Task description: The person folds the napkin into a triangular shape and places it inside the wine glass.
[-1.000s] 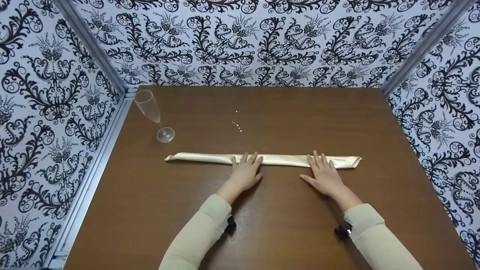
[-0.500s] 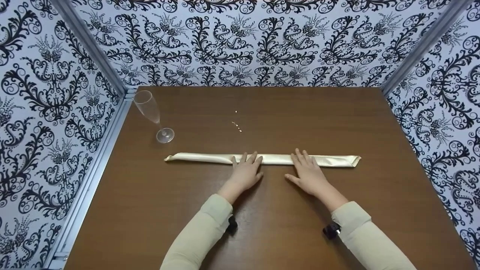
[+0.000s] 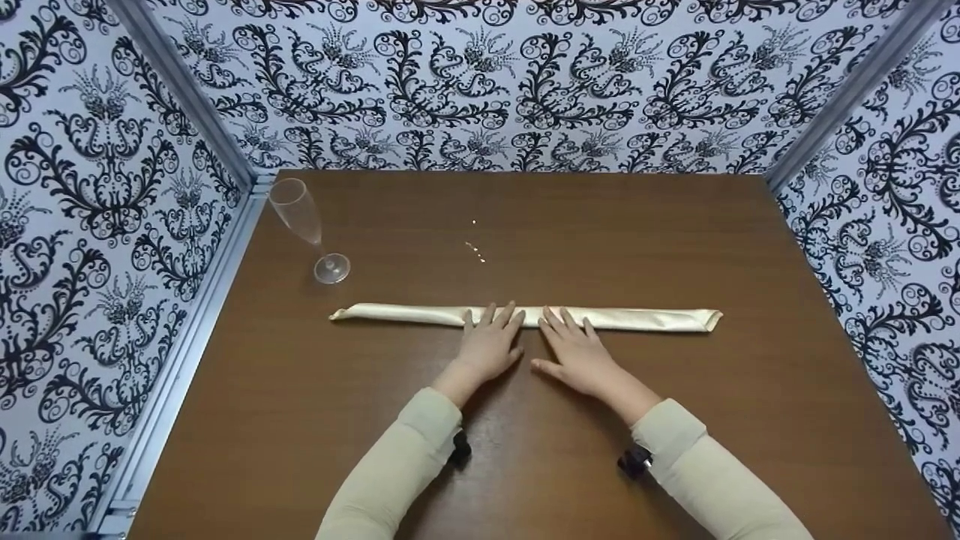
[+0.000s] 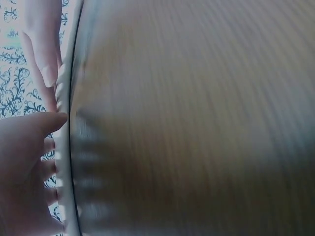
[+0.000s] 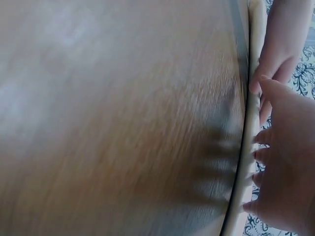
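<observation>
A long, narrow strip of shiny cream satin cloth (image 3: 630,319), rolled or folded up, lies across the middle of the brown table (image 3: 570,232). My left hand (image 3: 487,349) rests its spread, straight fingers on the strip near its centre. Just to the right of it, my right hand (image 3: 581,360) lays its straight fingers on the cloth too, thumb pointing towards the left hand. In the left wrist view the cloth (image 4: 64,147) shows as a pale band along the fingertips. The right wrist view shows the same cloth band (image 5: 246,162) under the fingertips.
A clear champagne flute (image 3: 300,217) stands at the table's back left. Small bright spots (image 3: 476,252) show on the tabletop behind the cloth. Patterned walls (image 3: 480,82) with metal frame posts (image 3: 847,97) enclose the table at the back and sides.
My right hand has slid left along the cloth, from near its right end to beside the left hand. The left hand and the cloth have stayed in place.
</observation>
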The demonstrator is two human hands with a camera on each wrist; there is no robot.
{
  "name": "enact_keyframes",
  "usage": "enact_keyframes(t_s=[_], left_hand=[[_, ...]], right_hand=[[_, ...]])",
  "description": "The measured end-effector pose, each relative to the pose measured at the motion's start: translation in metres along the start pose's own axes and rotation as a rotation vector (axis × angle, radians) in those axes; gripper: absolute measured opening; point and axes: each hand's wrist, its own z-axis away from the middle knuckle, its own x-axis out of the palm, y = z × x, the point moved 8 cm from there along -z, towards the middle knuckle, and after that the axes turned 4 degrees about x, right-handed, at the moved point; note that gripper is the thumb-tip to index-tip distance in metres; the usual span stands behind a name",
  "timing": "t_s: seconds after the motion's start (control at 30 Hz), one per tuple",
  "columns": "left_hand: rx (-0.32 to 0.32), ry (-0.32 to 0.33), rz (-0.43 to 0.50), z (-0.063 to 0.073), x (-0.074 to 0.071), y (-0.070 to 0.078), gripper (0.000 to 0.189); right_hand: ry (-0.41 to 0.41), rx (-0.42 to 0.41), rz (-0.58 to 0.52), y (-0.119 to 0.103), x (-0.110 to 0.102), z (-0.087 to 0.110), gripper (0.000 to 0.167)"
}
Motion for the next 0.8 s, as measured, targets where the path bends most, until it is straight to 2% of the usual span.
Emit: enact_keyframes(t_s=[0.23,0.8], left_hand=[[0.026,-0.039,-0.053,0.012,-0.004,-0.011,0.068],[0.093,-0.012,-0.044,0.046,-0.010,-0.060,0.067]], right_hand=[[0.000,-0.032,0.008,0.001,-0.002,-0.002,0.080],[0.000,-0.052,-0.024,0.004,-0.007,-0.003,0.076]])
